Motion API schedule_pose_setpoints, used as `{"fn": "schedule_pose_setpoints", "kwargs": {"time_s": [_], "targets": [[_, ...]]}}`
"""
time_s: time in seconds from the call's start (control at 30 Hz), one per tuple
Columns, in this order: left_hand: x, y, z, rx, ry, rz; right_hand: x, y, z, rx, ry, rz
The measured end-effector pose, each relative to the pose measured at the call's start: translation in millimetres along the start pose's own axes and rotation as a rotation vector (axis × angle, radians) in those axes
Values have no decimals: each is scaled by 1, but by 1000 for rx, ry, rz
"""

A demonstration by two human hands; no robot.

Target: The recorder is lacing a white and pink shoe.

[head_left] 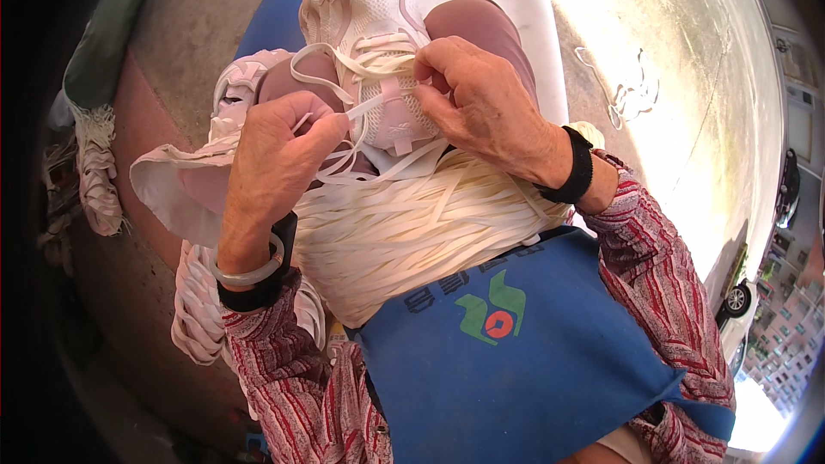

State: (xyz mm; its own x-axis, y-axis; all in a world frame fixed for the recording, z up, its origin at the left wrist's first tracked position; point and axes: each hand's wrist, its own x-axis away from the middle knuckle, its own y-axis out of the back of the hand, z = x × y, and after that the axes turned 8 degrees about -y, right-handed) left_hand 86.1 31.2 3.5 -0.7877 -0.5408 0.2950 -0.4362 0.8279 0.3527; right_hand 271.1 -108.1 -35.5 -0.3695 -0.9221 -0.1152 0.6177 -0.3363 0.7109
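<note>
A pale pink and white sneaker [376, 17] rests on my lap, its toe pointing away and its tongue toward me. White flat shoelace [368, 106] crosses its upper part and hangs in loose loops on the left. My left hand [284, 150], left of the tongue, is closed in a pinch on the lace, which runs taut to the shoe. At the right eyelet edge, my right hand [485, 103] has thumb and fingers curled against the sneaker; its fingertips are partly hidden. A thick bundle of cream laces [412, 223] lies across my lap under the shoe.
Another sneaker [241, 82] sits to the left, behind my left hand. A blue apron [516, 335] covers my front. More laces hang in a bunch [99, 176] at far left. Loose lace [632, 99] lies on the sunlit floor at right. A vehicle wheel [737, 301] shows at the right rim.
</note>
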Motion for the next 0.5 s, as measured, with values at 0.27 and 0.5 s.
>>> {"fn": "schedule_pose_setpoints", "kwargs": {"time_s": [0.27, 0.5], "targets": [[6, -6, 4, 219, -2, 87, -6, 21, -21, -10, -59, -79], [6, -12, 12, 264, 63, 86, -9, 11, -10, -24, -59, 16]]}}
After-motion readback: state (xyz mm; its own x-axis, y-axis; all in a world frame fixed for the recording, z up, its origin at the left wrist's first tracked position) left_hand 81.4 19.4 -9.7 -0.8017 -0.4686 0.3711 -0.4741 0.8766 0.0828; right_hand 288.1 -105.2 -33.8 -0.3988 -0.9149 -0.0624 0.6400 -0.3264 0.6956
